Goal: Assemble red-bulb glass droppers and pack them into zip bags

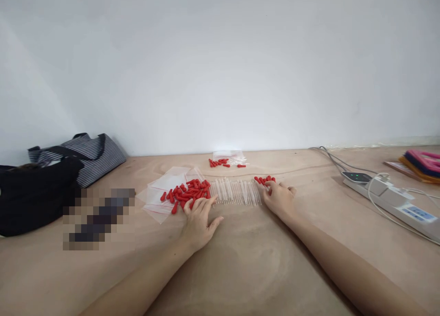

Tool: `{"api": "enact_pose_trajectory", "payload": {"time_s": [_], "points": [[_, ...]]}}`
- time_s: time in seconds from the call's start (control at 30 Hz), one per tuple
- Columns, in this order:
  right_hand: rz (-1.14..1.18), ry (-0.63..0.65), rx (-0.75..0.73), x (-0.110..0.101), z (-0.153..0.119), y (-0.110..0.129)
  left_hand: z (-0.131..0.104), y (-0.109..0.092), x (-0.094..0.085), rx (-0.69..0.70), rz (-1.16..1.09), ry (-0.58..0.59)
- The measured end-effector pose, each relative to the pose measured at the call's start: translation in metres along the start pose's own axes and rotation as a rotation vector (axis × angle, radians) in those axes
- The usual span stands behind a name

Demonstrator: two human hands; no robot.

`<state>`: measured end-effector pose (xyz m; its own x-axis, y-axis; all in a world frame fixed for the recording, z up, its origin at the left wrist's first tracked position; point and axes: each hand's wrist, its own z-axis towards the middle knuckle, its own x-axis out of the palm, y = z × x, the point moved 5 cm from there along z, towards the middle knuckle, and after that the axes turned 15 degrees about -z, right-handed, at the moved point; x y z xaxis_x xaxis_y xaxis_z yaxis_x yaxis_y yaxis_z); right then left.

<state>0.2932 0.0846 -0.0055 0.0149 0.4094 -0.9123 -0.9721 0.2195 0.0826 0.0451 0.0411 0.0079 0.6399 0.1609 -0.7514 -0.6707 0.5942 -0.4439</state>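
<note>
Clock positions from middle of row of thin clear tubes [235,191], laid side by side on wooden surface [240,265], roughly along twelve–six. Large pile of red bulb-shaped pieces [192,191] at nine o'clock, partly over clear bags [164,184]. Left hand [198,219] at eight: palm down at pile's near edge, thumb apart, grip released. Right hand [279,197] at three, fingers bent beside small red cluster [264,180], itself between two and three; cannot tell whether this grip grasps a piece. Further red group [218,162] near eleven, toward wall. Power strip [395,199] at three, well apart; black bag [37,196] at nine.
</note>
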Motion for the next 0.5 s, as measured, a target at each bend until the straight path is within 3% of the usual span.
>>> {"api": "enact_pose_trajectory", "payload": {"time_s": [0.3, 0.5], "points": [[-0.108, 0.033, -0.011, 0.006, 0.0, 0.006, 0.001, 0.001, -0.002, 0.022, 0.1, -0.031], [-0.052, -0.033, -0.033, 0.004, -0.002, 0.011, 0.012, 0.018, -0.016, -0.027, 0.218, -0.14]]}}
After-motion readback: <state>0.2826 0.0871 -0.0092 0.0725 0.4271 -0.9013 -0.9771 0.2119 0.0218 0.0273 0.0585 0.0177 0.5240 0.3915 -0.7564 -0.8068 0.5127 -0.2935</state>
